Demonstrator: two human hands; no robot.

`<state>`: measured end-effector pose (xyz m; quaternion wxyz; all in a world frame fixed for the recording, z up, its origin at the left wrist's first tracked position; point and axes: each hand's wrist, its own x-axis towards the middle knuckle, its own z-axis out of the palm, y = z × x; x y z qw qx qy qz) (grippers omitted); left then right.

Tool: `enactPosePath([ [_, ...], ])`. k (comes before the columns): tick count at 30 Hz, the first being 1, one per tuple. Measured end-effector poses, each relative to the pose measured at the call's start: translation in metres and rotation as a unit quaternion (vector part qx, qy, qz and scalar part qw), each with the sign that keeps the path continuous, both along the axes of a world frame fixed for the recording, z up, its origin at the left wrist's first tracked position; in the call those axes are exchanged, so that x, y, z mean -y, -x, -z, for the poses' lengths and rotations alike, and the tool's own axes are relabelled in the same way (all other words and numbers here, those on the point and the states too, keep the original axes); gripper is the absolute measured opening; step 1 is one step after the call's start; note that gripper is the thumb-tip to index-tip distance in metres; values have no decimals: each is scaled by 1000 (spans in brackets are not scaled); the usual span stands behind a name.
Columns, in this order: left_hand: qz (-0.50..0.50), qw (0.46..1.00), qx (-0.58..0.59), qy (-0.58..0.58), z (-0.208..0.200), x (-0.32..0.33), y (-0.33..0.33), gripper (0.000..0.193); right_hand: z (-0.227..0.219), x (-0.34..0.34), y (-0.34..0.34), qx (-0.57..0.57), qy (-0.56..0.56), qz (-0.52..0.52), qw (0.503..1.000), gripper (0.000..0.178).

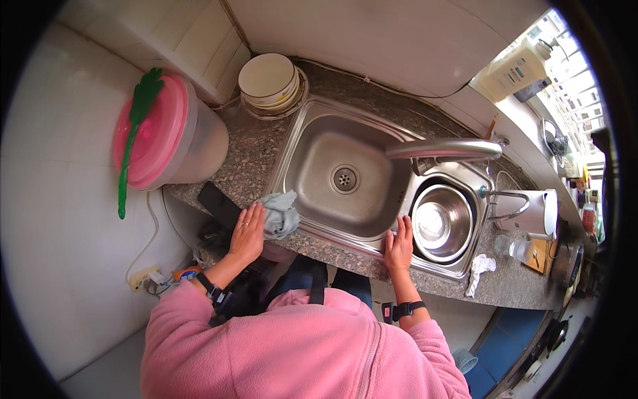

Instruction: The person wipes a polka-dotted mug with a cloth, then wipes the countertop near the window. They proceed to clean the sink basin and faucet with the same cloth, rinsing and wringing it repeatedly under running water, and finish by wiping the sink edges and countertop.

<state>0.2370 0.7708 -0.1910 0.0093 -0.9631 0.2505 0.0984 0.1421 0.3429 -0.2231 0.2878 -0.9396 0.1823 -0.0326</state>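
Observation:
My left hand [248, 234] lies flat at the counter's front edge, fingers stretched out, against the side of a crumpled grey-green cloth [280, 217]. The cloth rests on the counter and the near left corner of the steel sink [292, 139]. A black phone-like slab [216, 201] lies just beyond that hand. My right hand [399, 247] rests on the sink's front rim with its fingers extended and holds nothing. Right beside it, a round steel pot [442, 223] sits in the smaller basin. In the large basin only the drain strainer [345, 179] shows.
Stacked bowls [267, 76] stand behind the sink at left. A pink-lidded bucket [206, 143] carries a green leaf-shaped tool [136, 126]. The curved faucet [445, 149] reaches over the large basin. A white tissue [481, 271] and a clear cup [516, 249] lie at right.

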Motion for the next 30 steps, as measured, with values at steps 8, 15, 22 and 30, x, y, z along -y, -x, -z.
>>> enactPosePath([
  [8, -149, 975, -78, 148, 28, 25, -2, 82, -5, -2, -3, -23, 3, -1, 1000, 52],
  [15, -117, 981, 8, 152, 54, 24, -18, 87, -6, -2, -4, -43, 18, -9, 999, 50],
  [22, -115, 985, 15, 129, 57, 29, -110, 83, -3, -3, -3, -48, 26, -7, 999, 51],
  [30, -160, 971, 124, 127, 72, 51, -231, 75, -6, -5, -5, -54, 39, -11, 998, 50],
])
